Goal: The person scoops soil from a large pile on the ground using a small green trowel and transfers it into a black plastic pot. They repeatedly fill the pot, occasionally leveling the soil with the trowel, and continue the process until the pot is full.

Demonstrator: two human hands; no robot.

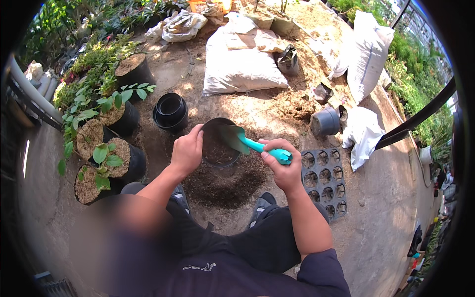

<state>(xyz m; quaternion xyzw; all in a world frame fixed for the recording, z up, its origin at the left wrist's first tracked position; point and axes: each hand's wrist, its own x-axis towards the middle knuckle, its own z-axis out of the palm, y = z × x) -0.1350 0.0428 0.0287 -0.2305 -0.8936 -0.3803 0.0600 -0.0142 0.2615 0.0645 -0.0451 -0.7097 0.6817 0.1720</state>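
Note:
My left hand (188, 151) grips the left rim of a black plastic plant pot (221, 163), thumb over the edge. Some brown soil shows inside the pot. In my right hand (284, 163) is the turquoise handle of a garden trowel (256, 145). Its blade reaches over the pot's right rim into the opening; whether the tip touches the soil is hidden. Dark loose potting soil (226, 189) lies on the ground between my feet, just below the pot.
Nested black pots (170, 111) stand left of the pot, with potted leafy plants (126, 157) beyond. A black cell tray (325, 178) lies by my right knee. Ahead are a white sack (241, 70), a grey pot (325, 121) on its side and an upright white sack (369, 55).

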